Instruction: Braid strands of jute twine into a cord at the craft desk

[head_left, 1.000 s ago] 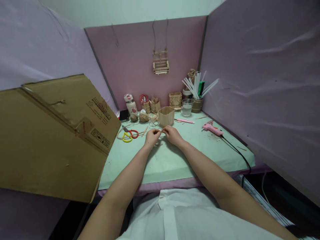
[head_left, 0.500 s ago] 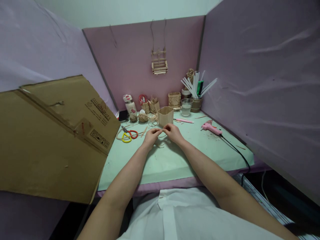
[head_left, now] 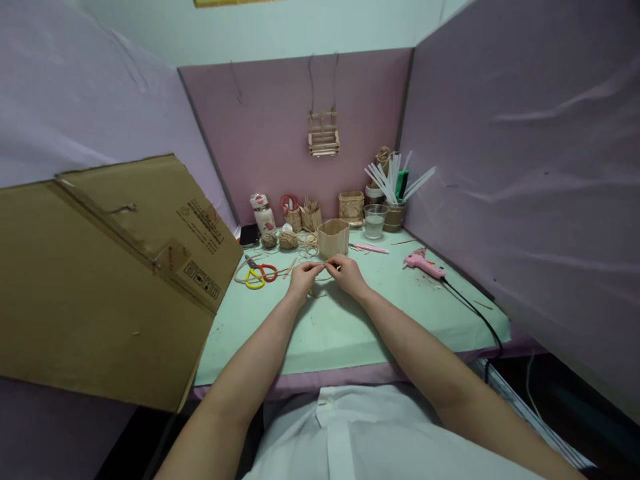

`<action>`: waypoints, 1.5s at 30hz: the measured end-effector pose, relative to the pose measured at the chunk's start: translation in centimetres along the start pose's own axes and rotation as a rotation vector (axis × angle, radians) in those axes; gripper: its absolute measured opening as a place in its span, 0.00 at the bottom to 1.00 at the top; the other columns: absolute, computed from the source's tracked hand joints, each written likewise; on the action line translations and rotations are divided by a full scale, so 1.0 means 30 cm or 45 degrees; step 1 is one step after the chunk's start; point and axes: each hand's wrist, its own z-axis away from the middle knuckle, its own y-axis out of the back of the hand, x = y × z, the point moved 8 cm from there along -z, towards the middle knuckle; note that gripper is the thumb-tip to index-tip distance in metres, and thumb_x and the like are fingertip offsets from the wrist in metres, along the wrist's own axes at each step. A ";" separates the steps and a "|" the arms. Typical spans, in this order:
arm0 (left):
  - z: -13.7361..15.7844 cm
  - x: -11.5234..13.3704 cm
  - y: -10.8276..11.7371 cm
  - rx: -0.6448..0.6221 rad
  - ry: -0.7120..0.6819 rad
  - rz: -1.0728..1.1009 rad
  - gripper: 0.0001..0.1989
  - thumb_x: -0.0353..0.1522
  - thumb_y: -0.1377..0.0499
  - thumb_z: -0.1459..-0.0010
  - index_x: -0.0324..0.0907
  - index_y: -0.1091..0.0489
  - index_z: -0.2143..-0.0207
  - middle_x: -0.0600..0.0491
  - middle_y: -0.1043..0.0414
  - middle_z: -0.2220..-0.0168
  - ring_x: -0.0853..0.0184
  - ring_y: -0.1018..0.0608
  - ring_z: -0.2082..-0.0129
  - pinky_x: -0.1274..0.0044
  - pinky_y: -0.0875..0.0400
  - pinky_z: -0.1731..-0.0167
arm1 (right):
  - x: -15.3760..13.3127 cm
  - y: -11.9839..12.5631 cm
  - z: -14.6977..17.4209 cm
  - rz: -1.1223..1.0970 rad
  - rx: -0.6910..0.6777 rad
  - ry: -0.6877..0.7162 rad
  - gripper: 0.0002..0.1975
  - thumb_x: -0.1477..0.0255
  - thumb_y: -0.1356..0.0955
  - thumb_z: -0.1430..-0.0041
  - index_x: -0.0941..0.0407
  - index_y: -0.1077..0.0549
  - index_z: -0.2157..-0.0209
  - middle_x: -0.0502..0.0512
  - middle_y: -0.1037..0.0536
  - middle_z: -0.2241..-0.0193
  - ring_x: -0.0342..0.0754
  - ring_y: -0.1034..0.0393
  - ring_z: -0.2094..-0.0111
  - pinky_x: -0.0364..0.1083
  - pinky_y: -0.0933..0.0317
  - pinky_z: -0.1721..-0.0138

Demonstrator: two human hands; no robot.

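Just in front of the slatted container [head_left: 333, 239], the left hand [head_left: 304, 279] and right hand [head_left: 347, 275] pinch a thin strand of twine [head_left: 324, 279] almost fingertip to fingertip, apparently to control it finely.

The view tipped slightly upward, bringing a yellow strip [head_left: 220, 3] into sight atop the pale wall [head_left: 310, 33], and the loose twine [head_left: 316, 294] beneath the hands [head_left: 303, 277] shifted its curve.

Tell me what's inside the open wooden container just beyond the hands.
Inside the wooden container, only upper inner wall shows; its front side hides the bottom.
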 end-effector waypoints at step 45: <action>0.092 0.093 -0.147 -0.351 -0.476 -0.881 0.09 0.34 0.45 0.46 0.40 0.33 0.77 0.57 0.33 0.79 0.71 0.34 0.76 0.79 0.44 0.73 | 0.175 0.064 0.000 -0.184 0.380 -0.587 0.08 0.69 0.37 0.55 0.55 0.41 0.83 0.45 0.38 0.83 0.42 0.45 0.77 0.43 0.51 0.73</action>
